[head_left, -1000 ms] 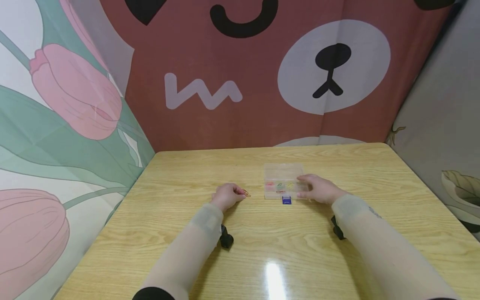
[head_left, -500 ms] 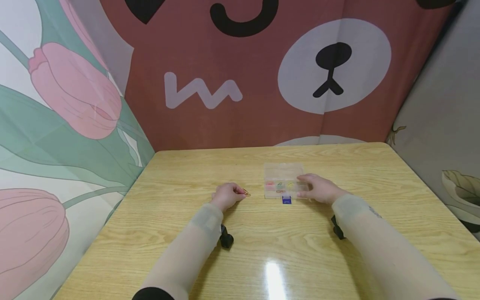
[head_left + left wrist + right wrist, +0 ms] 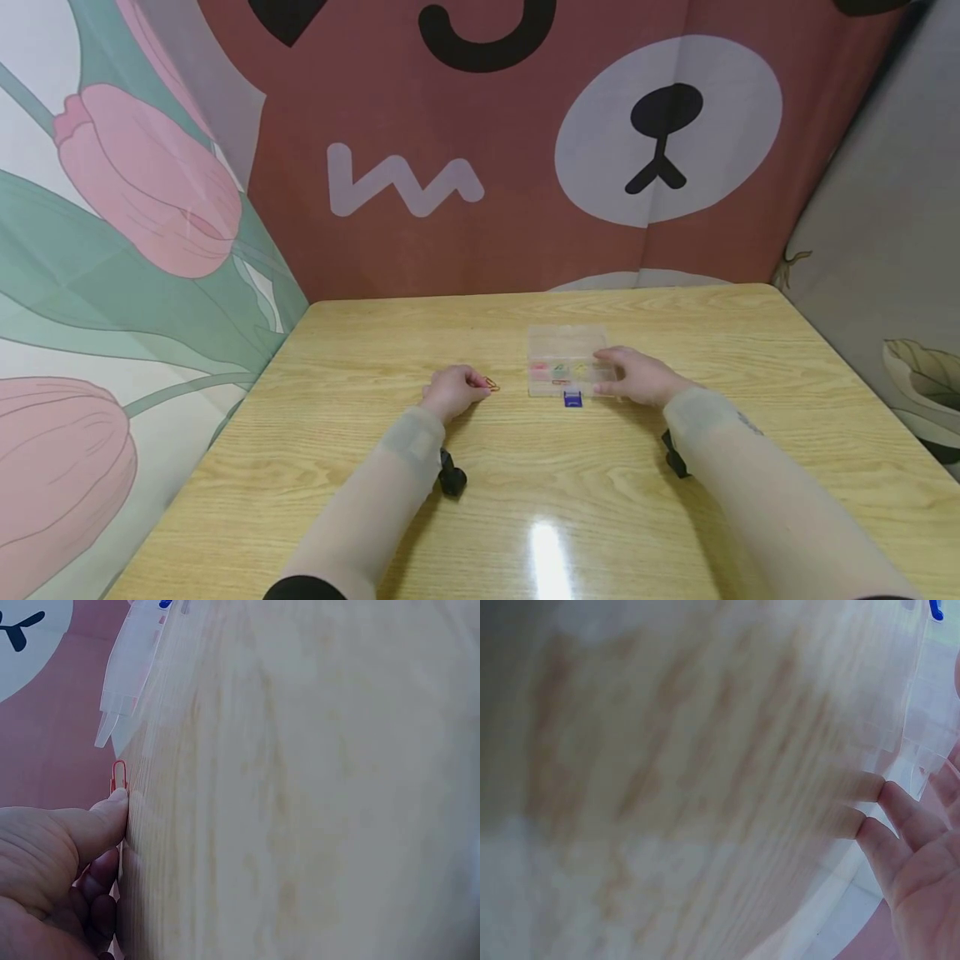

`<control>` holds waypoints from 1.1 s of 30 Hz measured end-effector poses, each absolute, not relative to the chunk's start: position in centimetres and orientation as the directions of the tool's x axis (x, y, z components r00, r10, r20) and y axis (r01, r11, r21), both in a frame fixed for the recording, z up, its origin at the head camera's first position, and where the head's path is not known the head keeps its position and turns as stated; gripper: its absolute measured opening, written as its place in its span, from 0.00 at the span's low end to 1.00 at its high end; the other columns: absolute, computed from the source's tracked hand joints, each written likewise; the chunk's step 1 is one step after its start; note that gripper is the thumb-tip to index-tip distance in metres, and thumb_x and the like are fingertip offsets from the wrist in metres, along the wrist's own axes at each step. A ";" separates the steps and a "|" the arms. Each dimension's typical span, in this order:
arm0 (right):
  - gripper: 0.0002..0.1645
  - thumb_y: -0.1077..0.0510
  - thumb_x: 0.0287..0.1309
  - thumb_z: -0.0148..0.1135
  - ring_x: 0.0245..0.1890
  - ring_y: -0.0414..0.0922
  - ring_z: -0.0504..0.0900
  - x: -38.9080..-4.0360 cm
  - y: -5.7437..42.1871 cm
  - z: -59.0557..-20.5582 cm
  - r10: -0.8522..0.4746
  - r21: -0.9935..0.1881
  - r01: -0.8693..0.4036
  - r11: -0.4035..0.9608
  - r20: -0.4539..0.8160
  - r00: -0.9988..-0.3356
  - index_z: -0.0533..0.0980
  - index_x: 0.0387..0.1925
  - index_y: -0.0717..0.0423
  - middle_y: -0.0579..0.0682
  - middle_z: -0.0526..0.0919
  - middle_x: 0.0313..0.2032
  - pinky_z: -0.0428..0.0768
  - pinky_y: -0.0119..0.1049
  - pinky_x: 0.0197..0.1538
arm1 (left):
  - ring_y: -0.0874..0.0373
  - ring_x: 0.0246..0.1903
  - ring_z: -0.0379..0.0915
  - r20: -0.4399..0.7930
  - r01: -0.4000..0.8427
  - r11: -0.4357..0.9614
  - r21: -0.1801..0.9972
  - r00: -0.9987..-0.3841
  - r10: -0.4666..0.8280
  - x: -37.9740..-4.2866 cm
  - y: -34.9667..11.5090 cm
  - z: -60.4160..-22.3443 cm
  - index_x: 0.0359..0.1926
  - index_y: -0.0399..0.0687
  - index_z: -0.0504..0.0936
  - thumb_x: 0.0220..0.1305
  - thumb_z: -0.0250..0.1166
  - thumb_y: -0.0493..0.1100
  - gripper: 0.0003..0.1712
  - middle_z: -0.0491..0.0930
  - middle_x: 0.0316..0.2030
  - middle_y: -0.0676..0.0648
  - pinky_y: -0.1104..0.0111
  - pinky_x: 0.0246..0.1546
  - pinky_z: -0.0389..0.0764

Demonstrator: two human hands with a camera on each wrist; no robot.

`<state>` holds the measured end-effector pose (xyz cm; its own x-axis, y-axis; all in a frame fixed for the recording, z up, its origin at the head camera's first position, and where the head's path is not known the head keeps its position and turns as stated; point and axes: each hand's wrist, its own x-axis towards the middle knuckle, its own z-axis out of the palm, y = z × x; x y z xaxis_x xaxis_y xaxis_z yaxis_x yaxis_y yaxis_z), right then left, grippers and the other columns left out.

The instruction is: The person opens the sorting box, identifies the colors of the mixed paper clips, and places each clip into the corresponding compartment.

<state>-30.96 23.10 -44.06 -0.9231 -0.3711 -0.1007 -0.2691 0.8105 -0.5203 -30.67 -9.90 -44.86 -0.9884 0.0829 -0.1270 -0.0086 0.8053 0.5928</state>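
My left hand (image 3: pixel 455 392) pinches a red paperclip (image 3: pixel 119 774) between thumb and forefinger, low over the table and left of a clear plastic box (image 3: pixel 536 389). The box is divided into compartments, and its clear lid (image 3: pixel 566 340) is raised at the back. Small pink, green and yellow pieces fill the rear compartments, too small to make out; a red piece (image 3: pixel 561 382) lies nearer the front. A blue latch (image 3: pixel 573 400) sticks out in front. My right hand (image 3: pixel 641 377) holds the box's right end between thumb and fingers; two of its fingertips touch the table.
The wooden table (image 3: pixel 525 467) reaches back to a red-brown cloth (image 3: pixel 480 242) with a bear print. A tulip-patterned cloth (image 3: pixel 165 333) hangs along the left side and a grey one (image 3: pixel 885 208) along the right.
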 end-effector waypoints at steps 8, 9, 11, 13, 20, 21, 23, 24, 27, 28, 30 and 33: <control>0.45 0.43 0.60 0.63 0.67 0.66 0.57 -30.9 23.0 -44.0 -0.362 -0.520 -0.257 0.815 -0.109 -0.926 0.59 0.70 0.60 0.66 0.57 0.69 0.55 0.62 0.65 | 0.53 0.44 0.69 -0.136 -0.026 0.798 0.602 -0.988 0.070 -30.7 -9.9 -44.9 0.27 0.61 0.82 0.61 0.68 0.52 0.07 0.78 0.32 0.60 0.49 0.54 0.58; 0.45 0.43 0.60 0.63 0.67 0.66 0.57 -30.9 23.0 -44.0 -0.362 -0.519 -0.257 0.815 -0.110 -0.926 0.59 0.70 0.60 0.66 0.57 0.69 0.55 0.62 0.65 | 0.53 0.43 0.70 -0.138 -0.029 0.797 0.603 -0.988 0.069 -30.7 -9.9 -44.9 0.27 0.60 0.82 0.61 0.68 0.52 0.08 0.79 0.32 0.60 0.49 0.54 0.58; 0.45 0.42 0.60 0.63 0.67 0.66 0.57 -30.9 23.0 -44.0 -0.360 -0.520 -0.255 0.815 -0.111 -0.926 0.59 0.70 0.60 0.66 0.57 0.69 0.55 0.62 0.65 | 0.55 0.41 0.71 -0.142 -0.035 0.798 0.602 -0.988 0.064 -30.7 -9.8 -44.8 0.27 0.60 0.82 0.61 0.67 0.53 0.08 0.79 0.32 0.60 0.49 0.55 0.58; 0.45 0.42 0.60 0.63 0.67 0.66 0.57 -31.0 23.0 -44.0 -0.358 -0.519 -0.252 0.817 -0.112 -0.927 0.59 0.70 0.60 0.66 0.57 0.69 0.55 0.62 0.65 | 0.56 0.39 0.71 -0.149 -0.046 0.795 0.605 -0.987 0.057 -30.8 -9.8 -44.8 0.28 0.60 0.82 0.61 0.67 0.54 0.08 0.79 0.32 0.59 0.49 0.56 0.58; 0.46 0.43 0.59 0.64 0.67 0.66 0.57 -31.1 23.0 -44.2 -0.356 -0.531 -0.245 0.811 -0.114 -0.928 0.59 0.70 0.60 0.66 0.57 0.69 0.55 0.61 0.65 | 0.57 0.37 0.72 -0.182 -0.077 0.744 0.664 -0.981 0.061 -31.1 -9.2 -44.2 0.31 0.59 0.83 0.60 0.69 0.53 0.07 0.79 0.35 0.57 0.60 0.43 0.70; 0.46 0.43 0.59 0.64 0.67 0.65 0.57 -31.1 23.0 -44.2 -0.354 -0.534 -0.242 0.810 -0.116 -0.928 0.59 0.71 0.59 0.66 0.57 0.69 0.55 0.61 0.65 | 0.57 0.36 0.72 -0.181 -0.076 0.740 0.668 -0.982 0.063 -31.2 -9.1 -44.2 0.31 0.60 0.83 0.59 0.69 0.54 0.07 0.79 0.35 0.57 0.61 0.42 0.70; 0.46 0.42 0.59 0.64 0.67 0.65 0.57 -31.1 23.0 -44.2 -0.354 -0.535 -0.240 0.810 -0.119 -0.928 0.59 0.71 0.59 0.66 0.57 0.69 0.55 0.61 0.65 | 0.57 0.36 0.72 -0.171 -0.064 0.739 0.671 -0.983 0.071 -31.4 -8.8 -44.0 0.31 0.60 0.83 0.59 0.69 0.54 0.07 0.79 0.35 0.57 0.62 0.41 0.69; 0.46 0.43 0.60 0.64 0.67 0.65 0.57 -31.1 23.1 -44.3 -0.352 -0.536 -0.237 0.810 -0.121 -0.928 0.58 0.71 0.59 0.66 0.56 0.69 0.55 0.61 0.65 | 0.57 0.36 0.72 -0.168 -0.058 0.737 0.673 -0.983 0.076 -31.5 -8.7 -43.9 0.31 0.59 0.83 0.60 0.69 0.54 0.07 0.79 0.35 0.57 0.62 0.41 0.69; 0.45 0.43 0.60 0.64 0.67 0.65 0.56 -31.0 23.1 -44.2 -0.350 -0.539 -0.233 0.810 -0.124 -0.929 0.58 0.71 0.58 0.65 0.56 0.70 0.54 0.61 0.65 | 0.57 0.36 0.72 -0.163 -0.043 0.733 0.679 -0.982 0.094 -31.5 -8.2 -43.5 0.31 0.59 0.84 0.61 0.68 0.53 0.07 0.80 0.34 0.57 0.62 0.41 0.68; 0.46 0.42 0.60 0.64 0.67 0.65 0.56 -31.0 23.1 -44.2 -0.353 -0.537 -0.237 0.810 -0.123 -0.928 0.58 0.71 0.59 0.66 0.56 0.69 0.54 0.61 0.65 | 0.57 0.36 0.72 -0.165 -0.039 0.731 0.681 -0.981 0.101 -31.5 -8.0 -43.4 0.31 0.59 0.84 0.61 0.68 0.53 0.07 0.80 0.35 0.57 0.62 0.41 0.69; 0.45 0.43 0.60 0.64 0.67 0.65 0.56 -31.0 23.0 -44.1 -0.351 -0.537 -0.236 0.810 -0.122 -0.928 0.59 0.71 0.59 0.66 0.56 0.69 0.54 0.61 0.65 | 0.57 0.36 0.72 -0.173 -0.040 0.722 0.691 -0.979 0.111 -31.4 -7.7 -43.1 0.32 0.58 0.85 0.61 0.67 0.52 0.06 0.80 0.35 0.57 0.62 0.40 0.69; 0.45 0.43 0.60 0.64 0.67 0.65 0.56 -30.9 23.0 -43.9 -0.351 -0.532 -0.240 0.812 -0.117 -0.929 0.59 0.70 0.60 0.66 0.57 0.69 0.54 0.61 0.65 | 0.57 0.34 0.71 -0.175 -0.034 0.709 0.704 -0.977 0.126 -31.4 -7.2 -42.8 0.32 0.56 0.85 0.61 0.68 0.51 0.06 0.80 0.35 0.56 0.64 0.36 0.70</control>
